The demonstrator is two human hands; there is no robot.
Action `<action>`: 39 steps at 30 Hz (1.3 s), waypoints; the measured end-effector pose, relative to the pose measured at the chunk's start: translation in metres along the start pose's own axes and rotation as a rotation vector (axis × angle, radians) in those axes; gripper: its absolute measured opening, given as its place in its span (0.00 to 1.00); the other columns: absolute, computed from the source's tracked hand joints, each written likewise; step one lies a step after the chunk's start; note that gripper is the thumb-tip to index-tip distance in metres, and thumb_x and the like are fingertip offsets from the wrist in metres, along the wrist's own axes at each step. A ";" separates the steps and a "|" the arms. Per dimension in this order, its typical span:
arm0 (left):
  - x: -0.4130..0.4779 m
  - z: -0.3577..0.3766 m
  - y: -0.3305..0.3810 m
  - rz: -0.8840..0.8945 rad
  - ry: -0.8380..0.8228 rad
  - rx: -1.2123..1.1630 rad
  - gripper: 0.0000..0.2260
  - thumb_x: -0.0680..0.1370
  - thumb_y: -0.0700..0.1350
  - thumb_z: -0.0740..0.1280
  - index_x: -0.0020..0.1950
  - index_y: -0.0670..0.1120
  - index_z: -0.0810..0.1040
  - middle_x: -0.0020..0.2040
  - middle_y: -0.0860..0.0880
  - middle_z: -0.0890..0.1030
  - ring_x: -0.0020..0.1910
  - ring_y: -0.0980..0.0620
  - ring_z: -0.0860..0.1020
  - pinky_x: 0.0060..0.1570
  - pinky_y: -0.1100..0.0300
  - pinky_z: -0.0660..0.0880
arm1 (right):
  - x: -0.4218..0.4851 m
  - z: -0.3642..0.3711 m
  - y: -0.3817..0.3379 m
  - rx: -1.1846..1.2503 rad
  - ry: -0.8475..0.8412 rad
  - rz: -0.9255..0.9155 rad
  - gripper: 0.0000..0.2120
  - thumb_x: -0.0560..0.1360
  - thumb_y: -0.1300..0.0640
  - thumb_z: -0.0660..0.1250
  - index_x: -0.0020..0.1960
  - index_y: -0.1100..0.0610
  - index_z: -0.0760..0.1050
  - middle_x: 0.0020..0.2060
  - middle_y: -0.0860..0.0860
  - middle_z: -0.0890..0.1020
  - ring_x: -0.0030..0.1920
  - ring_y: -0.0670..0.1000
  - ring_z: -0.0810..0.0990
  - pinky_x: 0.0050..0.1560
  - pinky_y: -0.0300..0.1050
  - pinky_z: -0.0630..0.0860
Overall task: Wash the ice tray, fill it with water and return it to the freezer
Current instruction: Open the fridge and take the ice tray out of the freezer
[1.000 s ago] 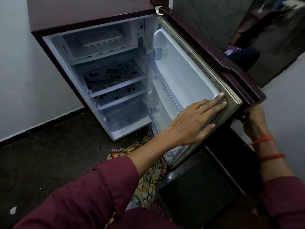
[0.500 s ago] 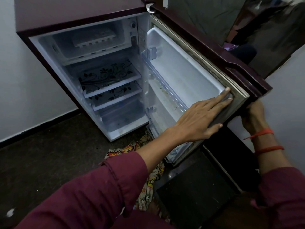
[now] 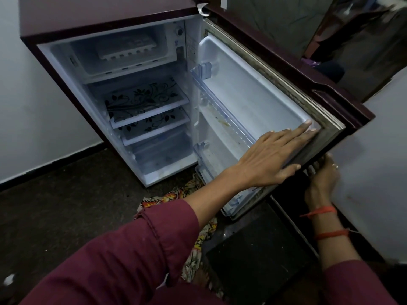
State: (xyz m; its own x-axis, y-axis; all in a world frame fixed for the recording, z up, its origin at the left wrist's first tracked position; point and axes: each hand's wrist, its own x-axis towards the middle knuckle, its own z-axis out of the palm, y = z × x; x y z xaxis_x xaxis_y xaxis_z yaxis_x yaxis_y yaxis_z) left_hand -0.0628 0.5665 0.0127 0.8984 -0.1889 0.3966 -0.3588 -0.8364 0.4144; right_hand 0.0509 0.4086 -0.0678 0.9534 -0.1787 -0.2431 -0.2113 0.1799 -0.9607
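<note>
Seeing ice tray (image 3: 127,48) in freezer compartment (image 3: 154,62), top of open fridge (image 3: 88,20); can't tell if washed/filled, so either pre-start or only door-closing left. L hand (image 3: 271,157) flat, fingers straight & together, on fridge door (image 3: 253,91) inner rim; R hand (image 3: 323,175) hooked round door's outer edge.

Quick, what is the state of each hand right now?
Left hand: open, fingers straight, resting flat on the fridge door.
Right hand: fingers curled round the fridge door's outer edge, holding it.
</note>
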 end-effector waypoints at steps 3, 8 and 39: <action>-0.013 -0.002 -0.010 -0.066 0.000 0.012 0.35 0.79 0.52 0.66 0.82 0.47 0.55 0.82 0.48 0.54 0.77 0.47 0.64 0.73 0.44 0.62 | -0.029 -0.011 0.037 -0.046 0.110 -0.024 0.15 0.79 0.50 0.62 0.60 0.54 0.81 0.57 0.51 0.84 0.56 0.50 0.83 0.60 0.49 0.77; -0.051 -0.009 -0.036 -0.240 -0.004 0.010 0.35 0.80 0.54 0.65 0.82 0.52 0.52 0.82 0.50 0.53 0.78 0.49 0.61 0.77 0.39 0.53 | -0.077 -0.016 0.093 -0.199 0.134 0.029 0.09 0.81 0.57 0.60 0.54 0.46 0.76 0.55 0.50 0.80 0.54 0.49 0.79 0.63 0.54 0.75; -0.193 -0.159 -0.302 -0.969 0.510 -0.227 0.28 0.82 0.50 0.66 0.80 0.50 0.60 0.79 0.49 0.64 0.76 0.49 0.64 0.74 0.49 0.65 | -0.151 0.392 0.106 -0.442 -0.943 -0.252 0.12 0.83 0.54 0.63 0.64 0.55 0.76 0.54 0.42 0.80 0.54 0.33 0.77 0.54 0.27 0.72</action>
State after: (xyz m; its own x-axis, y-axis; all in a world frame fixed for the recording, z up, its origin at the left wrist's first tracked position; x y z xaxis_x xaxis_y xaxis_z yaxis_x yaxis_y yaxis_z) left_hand -0.1674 0.9374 -0.0592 0.6333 0.7683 0.0930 0.3515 -0.3927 0.8498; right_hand -0.0315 0.8341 -0.0808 0.7217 0.6921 -0.0110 0.1364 -0.1578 -0.9780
